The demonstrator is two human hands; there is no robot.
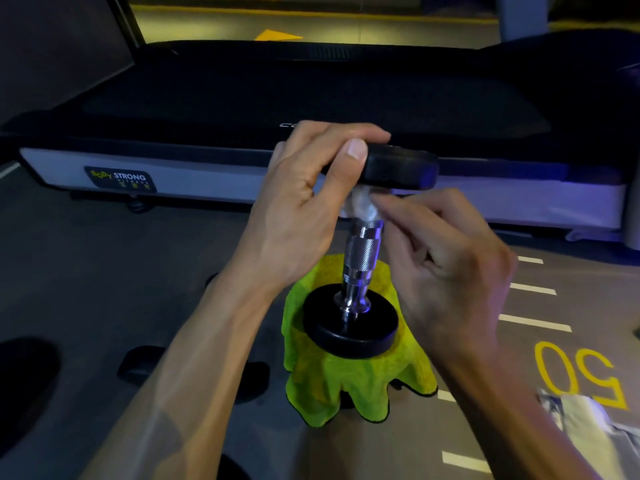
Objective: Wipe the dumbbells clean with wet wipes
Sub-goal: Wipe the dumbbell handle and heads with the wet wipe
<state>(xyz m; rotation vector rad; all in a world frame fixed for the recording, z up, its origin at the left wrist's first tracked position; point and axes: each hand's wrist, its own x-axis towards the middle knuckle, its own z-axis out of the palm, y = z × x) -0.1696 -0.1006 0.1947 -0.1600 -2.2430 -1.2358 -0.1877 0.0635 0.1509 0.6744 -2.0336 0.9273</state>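
Two hands work on one dumbbell [360,258], which stands on end on a green cloth [349,386] draped over something on the floor, near a treadmill [242,98]. It looks heavy and rigid, so it should stay put when pressed, though standing on a soft cloth it could tip if pushed sideways. The black end plates look smooth; the knurled middle of the chrome handle offers the surest hold, while its polished collars would be slippery when wet. The left hand [304,199] has its grip clamped over the left edge of the top plate, thumb on the rim, steadying it. The right hand [446,261] pinches a white wipe [363,206] against the handle just below that plate; the wipe is soft, limp and crumpled. More dark dumbbell shapes lie on the floor to the left. A white packet [585,420], blurred, sits at near right beside a yellow "50" painted on the floor.
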